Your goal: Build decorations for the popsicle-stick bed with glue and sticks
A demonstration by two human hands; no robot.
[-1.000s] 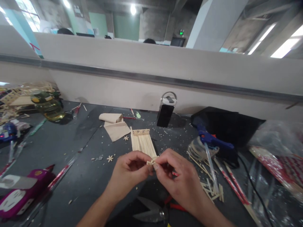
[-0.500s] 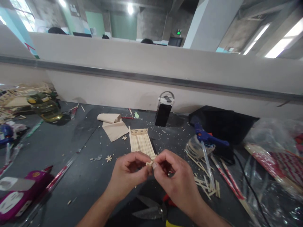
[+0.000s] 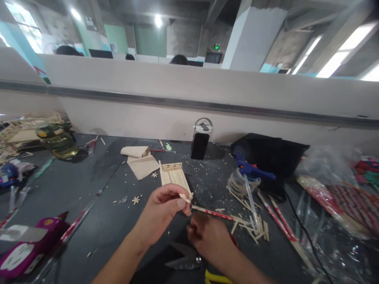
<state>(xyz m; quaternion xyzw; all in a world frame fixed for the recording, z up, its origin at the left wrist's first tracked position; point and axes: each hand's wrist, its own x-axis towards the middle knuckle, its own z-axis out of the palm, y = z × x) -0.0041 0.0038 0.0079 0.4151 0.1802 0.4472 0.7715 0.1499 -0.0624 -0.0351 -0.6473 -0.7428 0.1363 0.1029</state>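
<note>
Between the thumb and fingers of my left hand (image 3: 158, 213) is a small star-shaped piece of wooden sticks (image 3: 185, 197). Just behind it lies a flat panel of pale sticks (image 3: 174, 176) with a low railing at its far end. My right hand (image 3: 210, 236) is apart from the piece, low over the table, with curled fingers smeared by motion; whether anything is in them cannot be made out. Close by it are scissors (image 3: 185, 263) with open blades and a yellow handle (image 3: 217, 277). Two star-shaped pieces, a larger one (image 3: 136, 200) and a smaller one (image 3: 154, 174), lie left of the panel.
A blue glue gun (image 3: 254, 171) rests on a clear round container (image 3: 237, 183) at right, near loose sticks (image 3: 260, 232). Behind the panel stand a phone (image 3: 200, 146) and sandpaper-like sheet (image 3: 143, 167). A purple power strip (image 3: 38, 244) and a bottle (image 3: 57, 144) are at left.
My right hand has let go of the small star-shaped piece and moved down toward the scissors. The left hand keeps the piece, now in fuller view. The camera view has shifted slightly.
</note>
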